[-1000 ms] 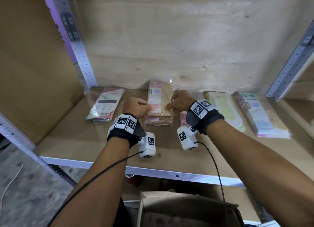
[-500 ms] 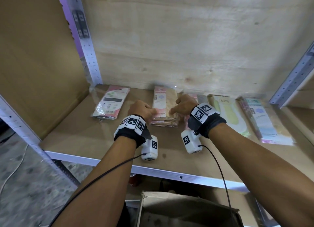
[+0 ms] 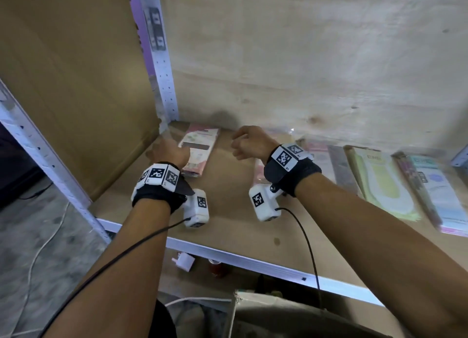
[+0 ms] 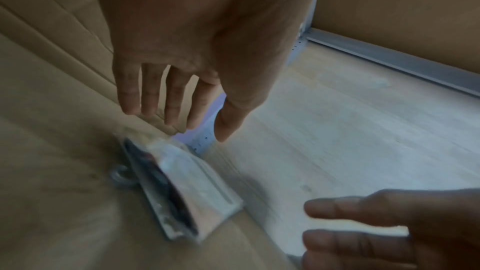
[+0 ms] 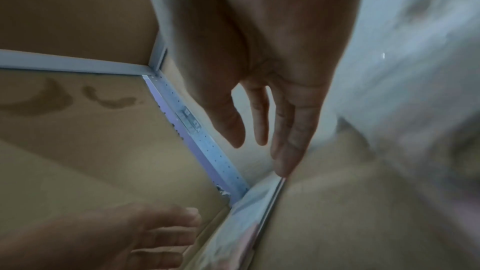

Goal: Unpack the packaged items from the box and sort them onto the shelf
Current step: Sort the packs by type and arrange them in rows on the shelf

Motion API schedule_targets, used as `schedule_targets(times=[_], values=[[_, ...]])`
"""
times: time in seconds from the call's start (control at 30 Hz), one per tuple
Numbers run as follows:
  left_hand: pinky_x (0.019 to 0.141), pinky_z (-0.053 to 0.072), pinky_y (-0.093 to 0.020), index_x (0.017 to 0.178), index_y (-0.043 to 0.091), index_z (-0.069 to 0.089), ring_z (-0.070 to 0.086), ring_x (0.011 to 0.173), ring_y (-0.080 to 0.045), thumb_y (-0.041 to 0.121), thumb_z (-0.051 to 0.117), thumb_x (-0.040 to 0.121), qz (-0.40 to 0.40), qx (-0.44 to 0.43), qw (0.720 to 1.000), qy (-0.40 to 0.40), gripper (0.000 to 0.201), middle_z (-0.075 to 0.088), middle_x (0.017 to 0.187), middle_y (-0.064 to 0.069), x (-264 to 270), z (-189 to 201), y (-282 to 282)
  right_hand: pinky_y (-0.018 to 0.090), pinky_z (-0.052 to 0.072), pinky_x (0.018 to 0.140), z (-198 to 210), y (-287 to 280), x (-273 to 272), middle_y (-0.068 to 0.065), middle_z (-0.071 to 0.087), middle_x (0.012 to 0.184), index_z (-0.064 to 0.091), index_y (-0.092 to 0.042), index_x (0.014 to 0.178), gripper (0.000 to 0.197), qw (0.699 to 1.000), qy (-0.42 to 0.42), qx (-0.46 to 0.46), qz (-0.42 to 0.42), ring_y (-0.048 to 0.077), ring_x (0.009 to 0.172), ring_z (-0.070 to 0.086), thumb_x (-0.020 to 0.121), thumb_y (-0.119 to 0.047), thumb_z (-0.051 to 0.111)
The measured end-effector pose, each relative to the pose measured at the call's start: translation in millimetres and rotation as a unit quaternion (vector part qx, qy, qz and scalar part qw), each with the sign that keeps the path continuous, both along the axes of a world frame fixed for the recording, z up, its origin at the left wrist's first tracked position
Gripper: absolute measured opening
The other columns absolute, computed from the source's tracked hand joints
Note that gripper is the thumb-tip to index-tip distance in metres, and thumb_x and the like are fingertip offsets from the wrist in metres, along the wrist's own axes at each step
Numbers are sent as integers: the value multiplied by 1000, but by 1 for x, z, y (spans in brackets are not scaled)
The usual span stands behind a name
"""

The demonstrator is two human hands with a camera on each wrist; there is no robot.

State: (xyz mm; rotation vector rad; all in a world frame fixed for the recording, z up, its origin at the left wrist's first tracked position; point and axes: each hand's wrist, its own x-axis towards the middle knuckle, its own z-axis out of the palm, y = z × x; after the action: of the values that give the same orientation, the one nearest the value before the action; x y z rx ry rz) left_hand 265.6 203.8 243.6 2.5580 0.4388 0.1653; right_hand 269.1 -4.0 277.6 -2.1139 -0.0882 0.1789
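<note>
A pink packaged item (image 3: 200, 149) lies at the back left of the wooden shelf (image 3: 235, 226). My left hand (image 3: 169, 151) hovers over its near left side, and my right hand (image 3: 249, 141) hovers just right of it. Neither touches it. The left wrist view has my left hand (image 4: 166, 93) with straight fingers above the package (image 4: 182, 188), holding nothing. My right hand (image 5: 272, 128) is also empty with relaxed fingers, the package edge (image 5: 249, 213) below it. The cardboard box (image 3: 291, 317) stands below the shelf.
More packages lie in a row to the right: a pink stack (image 3: 321, 160), a green one (image 3: 379, 183), a blue one (image 3: 435, 185). A perforated metal post (image 3: 162, 66) and a cardboard side wall (image 3: 76, 84) bound the shelf on the left. A plywood back panel (image 3: 316, 59) closes it.
Both hands have left the middle pink stack and moved left to the leftmost package. Their fingers have uncurled and hold nothing.
</note>
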Motion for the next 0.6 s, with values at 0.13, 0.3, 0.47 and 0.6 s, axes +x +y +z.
schedule_targets(times=[0.13, 0.3, 0.47, 0.6], values=[[94, 45, -39, 138, 3, 49, 57, 118, -39, 23, 61, 93, -40, -19, 999, 8, 50, 59, 134, -21, -3, -6, 15, 48, 58, 89, -24, 37, 4, 19, 63, 93, 60, -5, 86, 9, 994, 97, 44, 26, 28, 82, 66, 94, -5, 58], [101, 50, -42, 122, 3, 66, 62, 113, -37, 30, 68, 88, -27, -80, 996, 37, 43, 67, 121, -19, -7, -11, 9, 48, 57, 89, -38, 55, 8, 18, 67, 107, 60, -2, 114, 24, 988, 138, 70, 16, 30, 90, 67, 91, -4, 65], [91, 58, -47, 97, -3, 73, 72, 97, -37, 19, 67, 85, -32, -208, 976, 60, 26, 75, 99, -20, -12, -12, 5, 45, 56, 91, -23, 37, 1, 23, 69, 116, 69, -1, 100, 19, 994, 93, 49, -6, 34, 102, 68, 83, -4, 73], [95, 55, -53, 119, -5, 63, 68, 106, -43, 41, 59, 94, 1, -337, 941, 24, 52, 68, 114, -25, -20, 1, -4, 44, 57, 86, -1, 13, -15, 24, 71, 110, 66, 1, 92, 12, 996, 60, 66, -16, 26, 86, 65, 83, -3, 72]])
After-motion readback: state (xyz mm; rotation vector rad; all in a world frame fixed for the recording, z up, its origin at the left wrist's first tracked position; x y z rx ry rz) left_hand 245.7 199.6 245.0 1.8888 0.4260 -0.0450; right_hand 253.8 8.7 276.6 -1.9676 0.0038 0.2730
